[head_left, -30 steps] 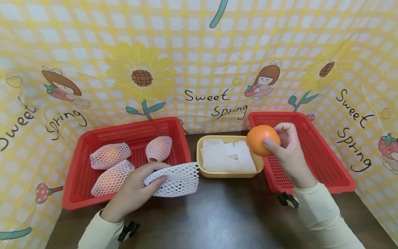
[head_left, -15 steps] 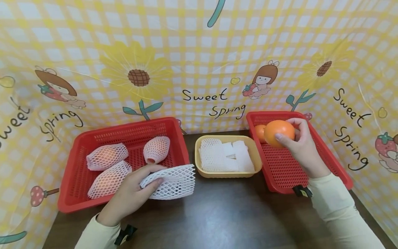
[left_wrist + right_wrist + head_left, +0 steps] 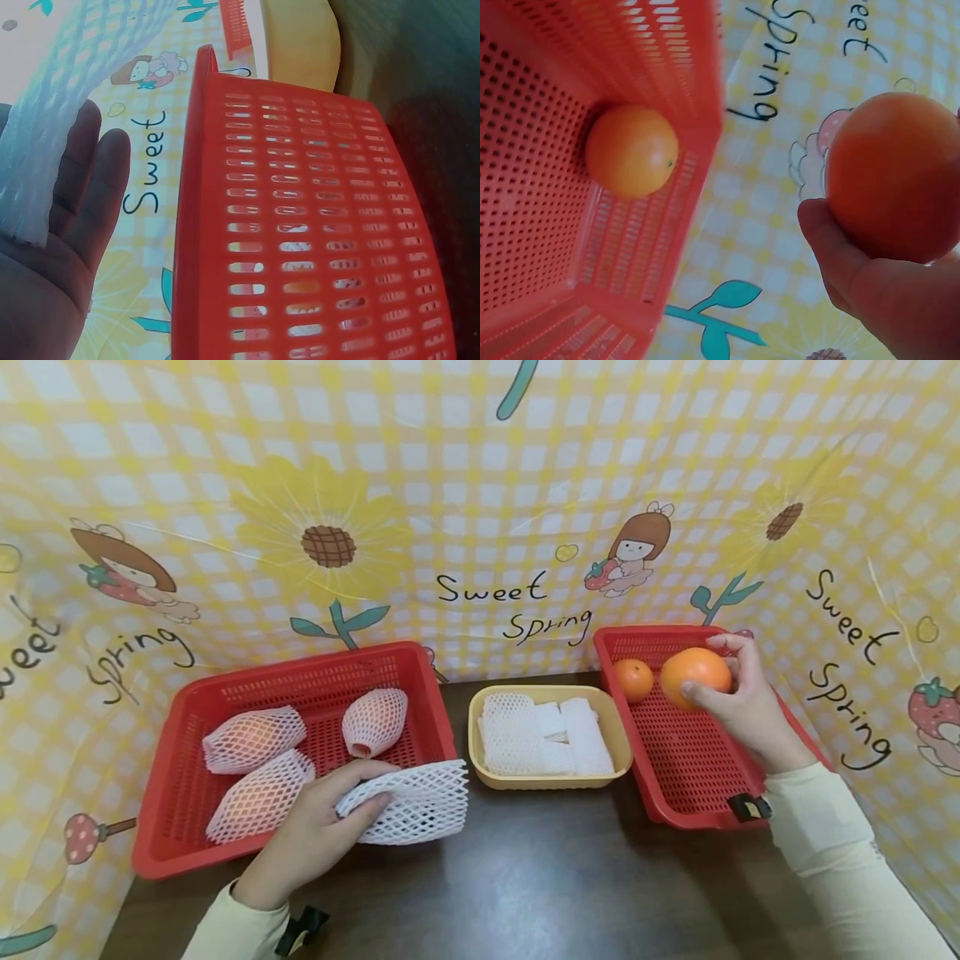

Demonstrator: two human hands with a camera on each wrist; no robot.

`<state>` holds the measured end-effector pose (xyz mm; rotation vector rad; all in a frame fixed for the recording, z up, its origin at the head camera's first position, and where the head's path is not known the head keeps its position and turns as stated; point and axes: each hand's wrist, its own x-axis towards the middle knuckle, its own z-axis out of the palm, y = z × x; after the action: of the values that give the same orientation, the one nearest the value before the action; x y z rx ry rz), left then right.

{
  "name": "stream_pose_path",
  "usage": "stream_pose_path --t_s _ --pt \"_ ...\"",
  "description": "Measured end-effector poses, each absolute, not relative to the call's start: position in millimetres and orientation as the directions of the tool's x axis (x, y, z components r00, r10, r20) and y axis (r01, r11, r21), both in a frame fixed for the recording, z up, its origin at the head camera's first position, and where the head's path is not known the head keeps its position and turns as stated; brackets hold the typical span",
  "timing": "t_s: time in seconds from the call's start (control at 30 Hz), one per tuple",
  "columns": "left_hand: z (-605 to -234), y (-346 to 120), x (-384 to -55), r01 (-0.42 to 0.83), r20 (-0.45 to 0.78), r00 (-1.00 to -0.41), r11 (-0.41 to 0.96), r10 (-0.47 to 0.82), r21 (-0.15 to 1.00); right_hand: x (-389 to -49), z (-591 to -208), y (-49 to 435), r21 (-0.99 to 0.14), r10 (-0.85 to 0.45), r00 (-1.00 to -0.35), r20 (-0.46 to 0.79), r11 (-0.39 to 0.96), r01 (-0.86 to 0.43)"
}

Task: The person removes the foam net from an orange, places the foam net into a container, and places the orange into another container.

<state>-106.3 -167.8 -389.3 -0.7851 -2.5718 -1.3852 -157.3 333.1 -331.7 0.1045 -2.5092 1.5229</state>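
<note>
My left hand (image 3: 322, 818) pinches a white foam fruit net (image 3: 420, 802) between thumb and fingers, near the front right corner of the left red basket (image 3: 168, 860). The net's free end points right. In the right hand (image 3: 750, 710) is an orange (image 3: 693, 675), gripped by thumb and fingers above the right red basket (image 3: 660, 810). A second orange (image 3: 633, 681) lies in that basket's back left corner; the right wrist view shows this orange (image 3: 632, 151) against the basket wall, apart from the held orange (image 3: 896, 176).
Several net-wrapped fruits, one a wrapped fruit (image 3: 375, 722) at the right, lie in the left basket. Between the baskets stands a yellow tub (image 3: 551, 782) with flat white foam nets (image 3: 517, 735). A patterned cloth (image 3: 480, 485) hangs behind the brown table (image 3: 517, 893).
My right hand has moved right with the orange, exposing the other orange in the right basket. The left hand keeps its hold on the foam net; the head view has shifted slightly.
</note>
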Motion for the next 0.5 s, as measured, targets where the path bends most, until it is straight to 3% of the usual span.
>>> stream_pose_path --t_s 0.2,0.5 --pt "-392 -167 -107 0.497 0.343 -0.859 0.458 0.38 0.737 -162 -333 342 -0.826 0.053 -0.982 0.184 0.549 -0.125" --pt "-393 -168 -107 0.462 0.311 -0.877 0.468 0.366 0.753 -171 -337 345 -0.862 0.147 -0.955 0.256 0.482 -0.157"
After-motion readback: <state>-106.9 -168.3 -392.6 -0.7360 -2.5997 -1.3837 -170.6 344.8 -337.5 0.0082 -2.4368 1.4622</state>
